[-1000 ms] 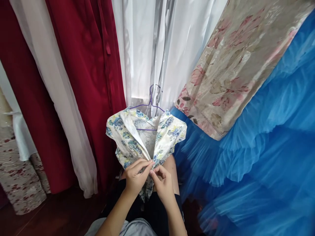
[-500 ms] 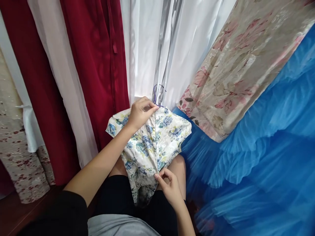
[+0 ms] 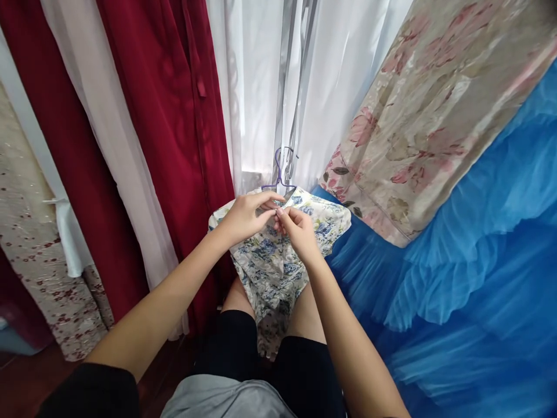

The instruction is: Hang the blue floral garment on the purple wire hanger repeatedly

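Observation:
A white dress with a blue and green flower print hangs on a purple wire hanger, its lower part draped between the person's knees. At the middle of its neckline, my left hand is closed in a pinch, thumb and forefinger close together on the edge of the cloth. My right hand meets it there, thumb and fingers pinched on the same spot just below the hanger. The fingertips hide the small part they hold, so I cannot make out any fastener.
Dark red cloth and pale pink cloth hang on the left. White drapery with grey ribbons is behind the hanger. A beige floral garment and a ruffled blue tulle skirt crowd the right side.
My right hand has moved up from the lower end of the dress's centre line to the neckline, beside my left hand. The dress sags into more folds, and more of the hanger shows.

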Demonstrator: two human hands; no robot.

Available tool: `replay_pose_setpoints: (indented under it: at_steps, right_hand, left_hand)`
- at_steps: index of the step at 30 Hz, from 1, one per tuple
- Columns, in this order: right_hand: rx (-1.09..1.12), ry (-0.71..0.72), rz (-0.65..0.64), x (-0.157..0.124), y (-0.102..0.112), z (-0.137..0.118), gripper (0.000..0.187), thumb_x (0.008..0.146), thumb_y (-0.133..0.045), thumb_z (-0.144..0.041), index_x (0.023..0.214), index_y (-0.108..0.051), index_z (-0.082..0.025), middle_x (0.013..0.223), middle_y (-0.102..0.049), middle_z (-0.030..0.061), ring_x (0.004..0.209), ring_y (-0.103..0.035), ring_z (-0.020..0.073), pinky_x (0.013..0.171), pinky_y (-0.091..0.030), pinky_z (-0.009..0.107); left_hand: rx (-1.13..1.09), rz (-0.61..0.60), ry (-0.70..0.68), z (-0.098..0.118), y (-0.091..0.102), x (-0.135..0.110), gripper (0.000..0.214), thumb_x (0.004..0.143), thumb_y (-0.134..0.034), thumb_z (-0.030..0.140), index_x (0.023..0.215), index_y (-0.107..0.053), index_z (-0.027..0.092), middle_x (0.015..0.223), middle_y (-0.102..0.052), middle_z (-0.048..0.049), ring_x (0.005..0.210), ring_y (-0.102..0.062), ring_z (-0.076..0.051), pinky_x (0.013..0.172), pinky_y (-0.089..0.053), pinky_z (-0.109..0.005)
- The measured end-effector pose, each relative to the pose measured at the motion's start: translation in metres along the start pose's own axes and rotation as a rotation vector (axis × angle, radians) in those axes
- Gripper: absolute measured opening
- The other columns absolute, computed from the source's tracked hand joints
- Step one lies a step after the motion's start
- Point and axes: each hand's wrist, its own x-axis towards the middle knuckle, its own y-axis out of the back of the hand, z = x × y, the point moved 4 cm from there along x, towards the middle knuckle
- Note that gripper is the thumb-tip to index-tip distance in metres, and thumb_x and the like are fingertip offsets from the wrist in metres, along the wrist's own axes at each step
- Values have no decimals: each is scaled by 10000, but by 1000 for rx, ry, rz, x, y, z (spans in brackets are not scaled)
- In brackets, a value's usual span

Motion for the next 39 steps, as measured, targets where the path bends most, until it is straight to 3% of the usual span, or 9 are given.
replay_pose_setpoints:
  at_steps: [4,7,13,16,19,24,29,34,39]
  right_hand:
    - [-231,83,80,-6,1,15,340,943,-588,-420,685,-583,-199,637,-601,12,581,-494,143,589,-371,278]
    - [-330,13,70,-11,6,37,314,906,-608,-368,642,-563,-204,585,-565,0,555,-478,145,568,-345,278]
    - [-237,-72,-64,-31,2,51,317,902,-564,-386,642,-538,-206,547,-546,-13,499,-464,130,506,-336,256]
    - [-187,-122,-118,-40,-12,47,305,872,-587,-352,612,-519,-208,534,-526,-26,500,-440,119,508,-319,250]
    - [-127,-207,-120,-48,-18,52,305,855,-586,-343,596,-495,-212,524,-517,-35,493,-428,109,516,-316,246]
    - [-140,-314,-109,-73,19,76,356,875,-531,-396,574,-462,-220,520,-519,-28,491,-443,112,526,-343,250]
    - [-296,-425,-297,-102,54,80,266,773,-732,-380,633,-615,-185,553,-588,-11,528,-498,133,523,-357,254]
    - [-177,-270,-573,-106,18,36,385,788,-804,-480,1020,-688,-196,981,-681,31,860,-592,191,760,-465,300]
    - [165,-339,-487,-103,-2,16,403,877,-686,-576,828,-676,-176,738,-600,1,729,-534,172,678,-452,292]
  left_hand:
    - [80,129,-60,5,8,2,170,837,-617,42,884,-703,181,862,-751,-12,822,-723,-166,786,-567,-279]
    - [-2,368,-18,-9,35,11,118,832,-614,61,847,-650,172,886,-739,-27,862,-718,-166,820,-565,-293]
    - [-302,786,321,-123,100,-22,265,637,-753,134,800,-546,165,809,-674,-16,881,-717,-165,833,-555,-269]
    - [-426,910,651,-175,88,-78,323,593,-747,192,771,-478,184,784,-649,15,817,-673,-133,732,-518,-224]
    - [-431,850,741,-188,50,-126,345,581,-759,298,735,-469,190,726,-634,14,717,-627,-141,654,-489,-238]
    - [-490,617,763,-166,-7,-162,293,570,-807,318,697,-593,163,751,-676,-34,754,-636,-182,727,-509,-296]
    - [-579,378,552,-97,-20,-123,158,747,-758,257,721,-634,163,918,-691,-64,897,-656,-201,813,-516,-303]
    - [-434,119,131,-4,-44,-71,211,860,-539,45,711,-630,164,884,-632,-51,833,-622,-152,725,-469,-260]
    - [-457,194,166,20,-55,-58,210,883,-554,73,698,-592,164,892,-607,-55,869,-622,-168,756,-476,-274]
